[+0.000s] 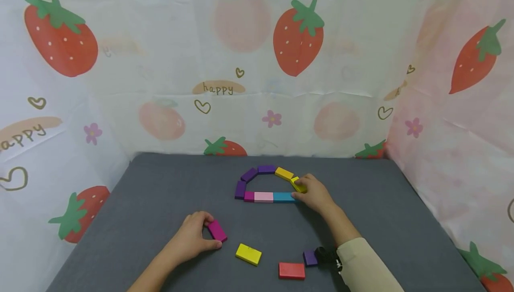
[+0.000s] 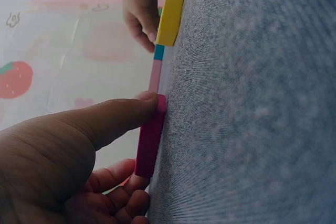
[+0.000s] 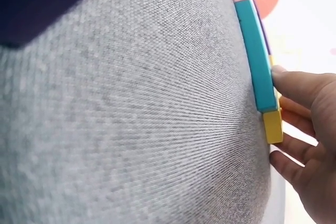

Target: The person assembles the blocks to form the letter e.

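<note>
My left hand (image 1: 189, 237) pinches a magenta block (image 1: 217, 231) by its two ends, thumb at the near end and fingertips at the far one. In the left wrist view this magenta block (image 2: 151, 137) stands close over the grey cloth. Farther off, my right hand (image 1: 316, 193) has its thumb and fingers around a yellow block (image 1: 297, 185) at the right end of a curved row. Its thumb tip lies right at the blue block (image 1: 283, 198) of the straight row, as the right wrist view also shows. Part of the yellow block is hidden by the fingers.
Purple blocks (image 1: 249, 175) and an orange-yellow block (image 1: 283, 174) continue the arch. A pink block (image 1: 263, 197) and a small magenta block (image 1: 249, 197) extend its straight base. Nearer lie a loose yellow block (image 1: 248, 254), a red block (image 1: 292, 271) and a purple block (image 1: 310, 258) beside the right wrist.
</note>
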`<state>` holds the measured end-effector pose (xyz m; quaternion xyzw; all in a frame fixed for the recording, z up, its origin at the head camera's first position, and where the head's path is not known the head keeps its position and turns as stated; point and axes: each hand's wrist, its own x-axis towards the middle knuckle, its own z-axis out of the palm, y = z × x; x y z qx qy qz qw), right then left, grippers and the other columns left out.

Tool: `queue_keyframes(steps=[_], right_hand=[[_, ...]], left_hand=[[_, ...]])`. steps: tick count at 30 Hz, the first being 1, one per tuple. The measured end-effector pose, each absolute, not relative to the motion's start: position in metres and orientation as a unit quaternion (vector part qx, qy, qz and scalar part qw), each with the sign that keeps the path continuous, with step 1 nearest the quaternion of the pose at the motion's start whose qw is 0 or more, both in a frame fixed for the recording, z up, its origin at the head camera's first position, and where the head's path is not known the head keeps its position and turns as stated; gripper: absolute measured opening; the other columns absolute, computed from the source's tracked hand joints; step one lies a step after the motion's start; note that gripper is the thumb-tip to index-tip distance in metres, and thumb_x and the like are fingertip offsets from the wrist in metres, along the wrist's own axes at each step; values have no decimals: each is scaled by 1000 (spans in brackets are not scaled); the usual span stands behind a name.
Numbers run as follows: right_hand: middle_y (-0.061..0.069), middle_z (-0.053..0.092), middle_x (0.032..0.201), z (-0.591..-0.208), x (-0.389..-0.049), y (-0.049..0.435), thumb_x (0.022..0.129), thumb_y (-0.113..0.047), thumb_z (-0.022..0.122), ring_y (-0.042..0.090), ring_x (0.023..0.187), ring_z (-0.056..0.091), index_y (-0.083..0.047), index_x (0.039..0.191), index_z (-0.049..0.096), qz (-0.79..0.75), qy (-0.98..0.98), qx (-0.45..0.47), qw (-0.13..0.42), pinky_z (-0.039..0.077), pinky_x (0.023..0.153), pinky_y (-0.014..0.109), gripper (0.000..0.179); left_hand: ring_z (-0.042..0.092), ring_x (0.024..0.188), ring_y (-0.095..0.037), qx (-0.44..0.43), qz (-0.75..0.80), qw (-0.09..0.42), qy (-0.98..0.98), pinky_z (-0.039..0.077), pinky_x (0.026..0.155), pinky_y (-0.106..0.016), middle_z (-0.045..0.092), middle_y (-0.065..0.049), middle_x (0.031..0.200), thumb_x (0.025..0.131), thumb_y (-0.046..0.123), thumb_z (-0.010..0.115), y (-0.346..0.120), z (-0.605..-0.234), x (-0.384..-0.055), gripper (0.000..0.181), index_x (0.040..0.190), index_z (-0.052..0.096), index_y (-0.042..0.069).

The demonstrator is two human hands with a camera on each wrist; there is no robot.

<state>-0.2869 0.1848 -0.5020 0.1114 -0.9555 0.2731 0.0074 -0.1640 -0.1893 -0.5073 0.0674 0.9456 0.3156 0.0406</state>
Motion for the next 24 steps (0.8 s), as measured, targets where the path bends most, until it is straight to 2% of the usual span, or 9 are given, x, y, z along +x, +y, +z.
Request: queue_keyframes(steps=[15,24], right_hand=[[12,59,128,-499,-286,185,93,-28,78,32,115,60,-6,133,67,274,-955,116,1,49,102,53,47],[12,60,128,-498,-287,185,92,-28,78,32,116,60,-7,131,69,271,-956,115,4,49,103,52,46]], left_hand=[[49,96,-17,63,330,32,941,46,83,-37,58,-2,104,71,35,95,-186,-500,-167,64,119,63,8],[49,99,-17,71,322,21,944,48,86,-39,60,-2,110,73,35,94,-180,-498,-176,62,121,63,9]])
